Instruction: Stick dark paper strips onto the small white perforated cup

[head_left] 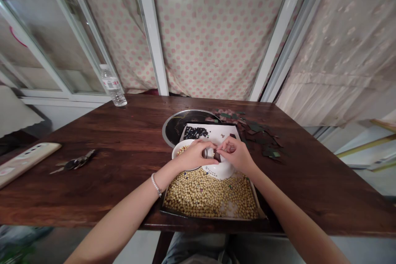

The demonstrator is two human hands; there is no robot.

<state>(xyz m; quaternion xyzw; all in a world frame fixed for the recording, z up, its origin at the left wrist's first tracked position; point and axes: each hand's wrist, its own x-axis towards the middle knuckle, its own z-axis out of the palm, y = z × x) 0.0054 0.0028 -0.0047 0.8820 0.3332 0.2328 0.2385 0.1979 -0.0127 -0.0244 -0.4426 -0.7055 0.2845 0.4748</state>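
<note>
Two hands: we are holding our left hand (194,155) and right hand (236,154) close together, fingertips about meeting; the left thumb and forefinger are curving into a C, while the right fingertips are bunching.
Dark brown piece (217,156): it is sitting between our fingertips, marking our clock's centre; the fingers are hiding much of it, so we cannot tell which hand is clamping it.
White bowls: a patterned bowl (220,171) is standing just beside our fingertips at six o'clock; a bead bowl (174,154) is standing at nine, partly behind our left hand.
Tray (214,130): it is carrying both bowls, with yellow beads (201,194) spreading at six and dark beads (196,133) lying between ten and eleven.
Table scraps (255,127): these are lying loose around two o'clock, outside the tray.
Spill risk: our left hand is crossing close to the bead bowl, so a sideways nudge could be tipping it.
Mixing risk: both bead colours are sharing one tray, so a jolt could be sending them rolling together.
Dropping risk: a loosening pinch could be letting the piece fall among beads.
</note>
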